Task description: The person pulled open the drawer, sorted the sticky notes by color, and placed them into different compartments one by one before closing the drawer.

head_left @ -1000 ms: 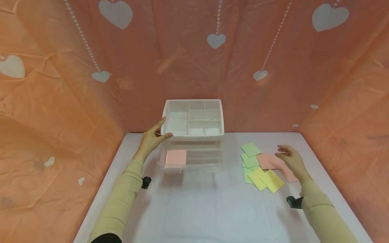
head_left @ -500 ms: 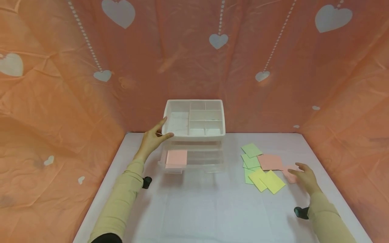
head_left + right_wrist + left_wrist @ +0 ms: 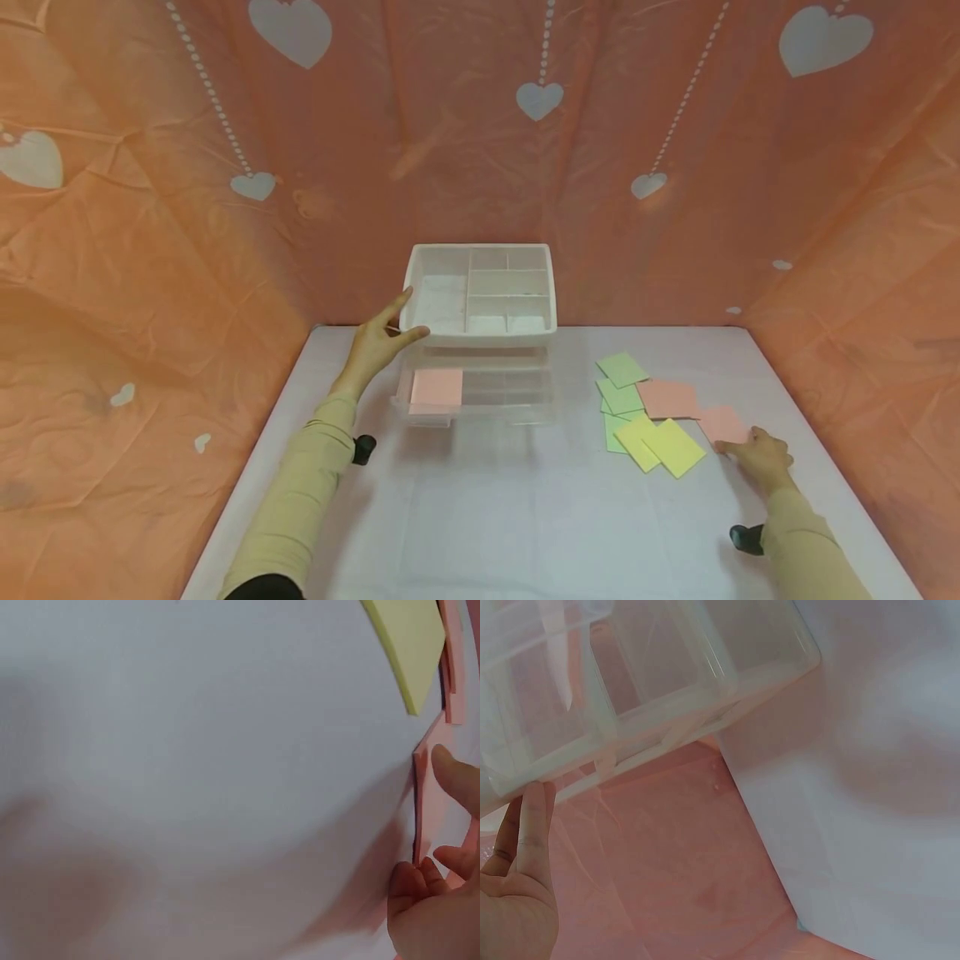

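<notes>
So the two hands are well apart, one on each side of the drawer box [image 3: 477, 341]. The left hand [image 3: 371, 346] is clamped on the box's front left corner, thumb over the front rim and fingers against the side. The right hand [image 3: 761, 458] is down at a pink pad [image 3: 722, 423], the farthest one to the right of the box, with its thumb and curled fingers at the pad's edges; honestly can't tell if it's actually pinched, but it looks flat on the bench [image 3: 487, 517]. Moving back toward the box, a darker pink pad [image 3: 667, 399] sits just beside that one, then a couple of overlapping yellow pads [image 3: 678, 448] in front of it, and some overlapping green pads [image 3: 621, 369] closest to the box's right side. The box itself has a white divided tray [image 3: 441, 304] up top and a clear drawer [image 3: 517, 387] sticking out the front below, with another pink pad [image 3: 437, 390] lying in its left part. Behind the box and around both sides of the bench hangs an orangey-pink sheet [image 3: 480, 183] with pale hearts [image 3: 540, 101], some on dotted strings.
</notes>
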`<act>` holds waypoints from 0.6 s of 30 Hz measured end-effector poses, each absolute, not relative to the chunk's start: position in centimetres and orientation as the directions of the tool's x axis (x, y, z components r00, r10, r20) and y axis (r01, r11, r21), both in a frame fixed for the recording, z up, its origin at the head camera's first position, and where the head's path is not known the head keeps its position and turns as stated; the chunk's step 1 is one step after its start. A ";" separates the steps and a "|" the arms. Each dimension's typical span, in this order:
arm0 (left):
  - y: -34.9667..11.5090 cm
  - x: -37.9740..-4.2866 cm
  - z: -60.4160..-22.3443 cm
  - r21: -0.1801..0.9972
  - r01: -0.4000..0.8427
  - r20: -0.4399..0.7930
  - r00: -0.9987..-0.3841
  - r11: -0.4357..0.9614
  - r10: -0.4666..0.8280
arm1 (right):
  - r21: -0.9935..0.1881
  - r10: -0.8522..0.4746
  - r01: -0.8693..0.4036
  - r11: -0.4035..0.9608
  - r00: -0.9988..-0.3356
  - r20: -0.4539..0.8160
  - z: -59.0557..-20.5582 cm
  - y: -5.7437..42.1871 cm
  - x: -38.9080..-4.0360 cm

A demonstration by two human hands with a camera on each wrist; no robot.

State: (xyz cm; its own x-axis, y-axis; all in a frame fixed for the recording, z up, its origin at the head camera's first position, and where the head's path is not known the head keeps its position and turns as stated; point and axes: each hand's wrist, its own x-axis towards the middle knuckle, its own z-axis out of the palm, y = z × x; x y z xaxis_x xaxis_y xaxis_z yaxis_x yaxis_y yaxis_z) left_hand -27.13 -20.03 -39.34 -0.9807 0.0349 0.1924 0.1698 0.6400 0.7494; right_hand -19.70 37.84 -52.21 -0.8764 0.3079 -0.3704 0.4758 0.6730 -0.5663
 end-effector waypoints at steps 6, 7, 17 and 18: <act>-20.1 -27.2 -39.2 0.747 0.179 0.202 -0.979 0.640 0.038 | -0.515 0.325 0.442 0.735 -0.895 -0.305 -52.8 37.6 -19.4; -20.0 -27.2 -39.2 0.747 0.180 0.203 -0.978 0.641 0.037 | -0.516 0.332 0.445 0.732 -0.894 -0.301 -52.8 37.6 -19.4; -20.1 -27.2 -39.5 0.753 0.177 0.196 -0.980 0.634 0.040 | -0.638 0.343 0.427 0.641 -0.903 -0.259 -53.4 37.9 -19.1; -20.1 -27.2 -39.5 0.752 0.177 0.198 -0.980 0.635 0.038 | -0.643 0.338 0.418 0.642 -0.907 -0.252 -53.4 37.9 -19.1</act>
